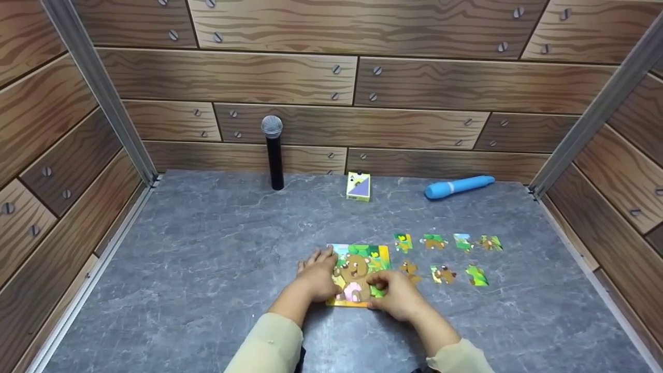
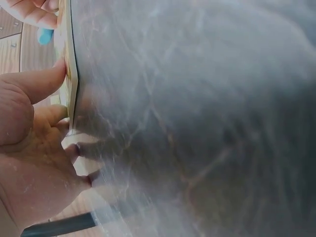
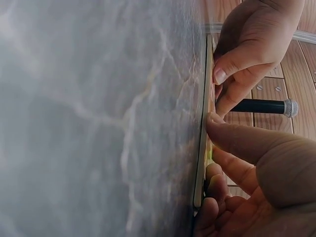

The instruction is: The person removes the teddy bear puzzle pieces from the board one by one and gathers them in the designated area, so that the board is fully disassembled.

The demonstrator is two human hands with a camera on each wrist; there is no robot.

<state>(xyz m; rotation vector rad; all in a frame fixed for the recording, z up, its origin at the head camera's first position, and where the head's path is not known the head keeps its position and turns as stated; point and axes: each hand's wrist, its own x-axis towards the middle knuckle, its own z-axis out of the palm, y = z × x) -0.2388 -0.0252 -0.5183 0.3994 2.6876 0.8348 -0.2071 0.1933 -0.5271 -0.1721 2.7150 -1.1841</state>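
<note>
A bear jigsaw puzzle [image 1: 356, 269] in a thin flat board lies on the grey table, its edge side-on in both wrist views. My left hand [image 1: 317, 274] rests over its left side, fingers stretched forward and thumb [image 2: 48, 81] on the near part. At the lower right corner, my right hand [image 1: 398, 295] holds the puzzle's edge with curled fingers, its thumb [image 3: 237, 136] on top near the rim. The fingers hide part of that corner. Several loose puzzle pieces lie in two rows to the right, such as a green piece [image 1: 476, 275] and a brown piece [image 1: 409, 269].
Toward the back of the table [image 1: 207, 248] a black microphone [image 1: 275, 158] stands upright. Right of it sit a small card box [image 1: 358, 187] and a blue microphone-shaped object [image 1: 458, 186] lying down. Wood-patterned walls [image 1: 311, 83] with metal corner posts enclose the table.
</note>
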